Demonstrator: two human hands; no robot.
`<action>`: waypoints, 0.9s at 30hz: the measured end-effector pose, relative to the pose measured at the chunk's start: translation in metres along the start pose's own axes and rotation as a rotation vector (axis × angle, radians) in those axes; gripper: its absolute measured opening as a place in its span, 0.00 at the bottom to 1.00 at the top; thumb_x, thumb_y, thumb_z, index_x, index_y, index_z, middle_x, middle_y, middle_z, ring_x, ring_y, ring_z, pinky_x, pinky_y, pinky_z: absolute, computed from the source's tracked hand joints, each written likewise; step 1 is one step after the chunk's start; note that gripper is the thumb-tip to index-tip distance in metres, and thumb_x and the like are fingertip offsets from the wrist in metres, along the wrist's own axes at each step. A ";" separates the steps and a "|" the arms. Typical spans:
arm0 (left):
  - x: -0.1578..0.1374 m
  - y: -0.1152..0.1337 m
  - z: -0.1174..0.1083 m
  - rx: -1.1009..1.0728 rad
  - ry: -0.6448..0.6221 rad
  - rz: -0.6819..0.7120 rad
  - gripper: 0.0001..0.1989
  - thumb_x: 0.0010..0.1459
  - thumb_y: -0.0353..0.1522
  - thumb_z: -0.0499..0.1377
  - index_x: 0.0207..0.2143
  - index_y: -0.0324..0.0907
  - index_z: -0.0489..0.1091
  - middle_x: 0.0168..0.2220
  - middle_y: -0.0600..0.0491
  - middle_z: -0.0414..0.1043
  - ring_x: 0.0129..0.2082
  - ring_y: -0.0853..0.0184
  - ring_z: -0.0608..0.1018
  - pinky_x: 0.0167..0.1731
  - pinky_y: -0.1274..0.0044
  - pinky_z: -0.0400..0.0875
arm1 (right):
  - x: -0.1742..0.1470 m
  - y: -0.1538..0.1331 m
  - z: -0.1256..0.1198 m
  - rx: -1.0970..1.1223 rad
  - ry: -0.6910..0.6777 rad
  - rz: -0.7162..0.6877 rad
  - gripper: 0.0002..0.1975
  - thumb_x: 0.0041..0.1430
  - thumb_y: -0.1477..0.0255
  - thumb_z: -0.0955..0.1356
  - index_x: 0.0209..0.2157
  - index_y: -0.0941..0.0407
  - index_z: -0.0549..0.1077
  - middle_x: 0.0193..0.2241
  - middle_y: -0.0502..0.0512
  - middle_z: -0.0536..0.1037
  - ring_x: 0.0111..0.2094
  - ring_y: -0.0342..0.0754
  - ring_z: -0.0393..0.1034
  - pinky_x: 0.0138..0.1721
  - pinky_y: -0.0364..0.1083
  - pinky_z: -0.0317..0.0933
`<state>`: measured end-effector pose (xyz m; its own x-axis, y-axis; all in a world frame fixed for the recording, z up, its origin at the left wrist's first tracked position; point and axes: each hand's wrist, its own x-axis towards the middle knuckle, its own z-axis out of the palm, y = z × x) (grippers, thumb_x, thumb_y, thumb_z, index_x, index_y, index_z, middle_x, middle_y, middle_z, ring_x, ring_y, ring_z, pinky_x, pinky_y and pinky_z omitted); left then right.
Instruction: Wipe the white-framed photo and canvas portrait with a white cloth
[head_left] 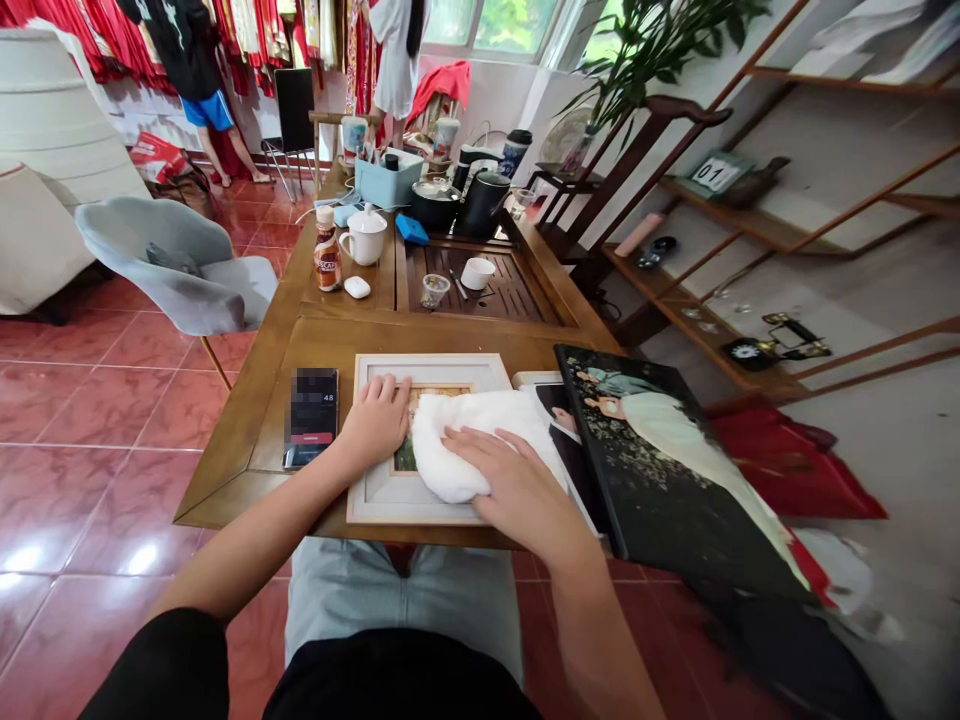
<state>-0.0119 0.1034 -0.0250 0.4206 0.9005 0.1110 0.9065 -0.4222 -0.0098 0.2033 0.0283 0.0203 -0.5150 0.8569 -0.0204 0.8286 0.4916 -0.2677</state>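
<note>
A white picture frame (375, 500) lies flat on the wooden table near its front edge. My left hand (379, 415) rests on the frame's left side, fingers stretched out and pointing away from me. Under my right hand (510, 480) is a folded white cloth (450, 450), pressed flat against the frame's right half. The fingers of that hand lie spread over the cloth, and most of the picture inside is covered by it. To the right, a large dark picture (660, 450) with pale-robed figures leans over another framed picture (559, 430).
A phone (311, 418) lies left of the frame. Farther back stand a bottle (327, 250), a lidded white mug (365, 236), a small white cup (477, 273) and a tea tray (525, 290). A grey chair (180, 260) is at left, wooden shelves (750, 220) at right. Two people stand in the background.
</note>
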 end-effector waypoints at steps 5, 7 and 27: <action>0.000 -0.001 0.003 -0.018 0.018 0.002 0.27 0.72 0.34 0.46 0.68 0.31 0.57 0.61 0.34 0.66 0.61 0.48 0.68 0.60 0.62 0.61 | 0.026 0.004 0.014 -0.095 0.127 0.062 0.35 0.54 0.82 0.62 0.65 0.56 0.66 0.67 0.56 0.66 0.67 0.54 0.60 0.67 0.62 0.49; 0.000 -0.001 0.003 -0.019 0.023 0.008 0.26 0.72 0.34 0.46 0.68 0.31 0.57 0.61 0.34 0.66 0.60 0.49 0.69 0.60 0.63 0.61 | 0.031 0.004 0.017 -0.113 0.150 0.074 0.35 0.55 0.81 0.62 0.66 0.57 0.65 0.68 0.56 0.65 0.68 0.55 0.60 0.67 0.62 0.48; -0.001 -0.001 0.000 0.004 0.011 0.009 0.27 0.73 0.34 0.45 0.69 0.30 0.58 0.60 0.34 0.66 0.60 0.48 0.69 0.61 0.63 0.61 | 0.036 0.007 0.020 -0.156 0.171 0.056 0.35 0.55 0.81 0.63 0.66 0.57 0.64 0.68 0.56 0.64 0.68 0.55 0.59 0.68 0.61 0.46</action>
<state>-0.0129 0.1031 -0.0253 0.4286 0.8953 0.1213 0.9027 -0.4301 -0.0151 0.1860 0.0595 -0.0020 -0.4337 0.8908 0.1358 0.8855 0.4492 -0.1187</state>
